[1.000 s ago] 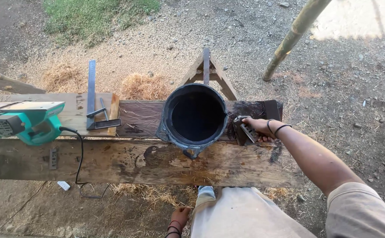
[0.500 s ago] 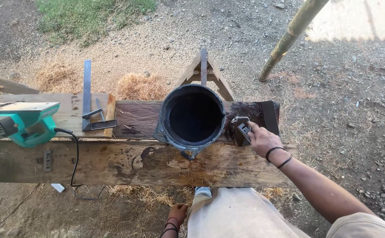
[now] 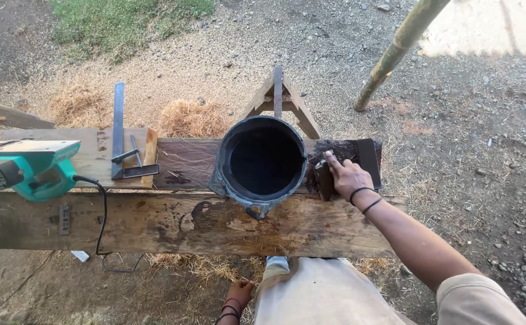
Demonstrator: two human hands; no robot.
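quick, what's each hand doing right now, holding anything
Left hand: hangs low by the leg, holding nothing that can be seen.
Right hand: closed on a dark brush, pressed to the stained plank beside the black bucket.

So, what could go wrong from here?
The right hand presses a dark block right beside the black bucket; a wide stroke might knock the bucket over. The bucket overhangs the gap between the planks. The planer's cord dangles off the edge and might snag.
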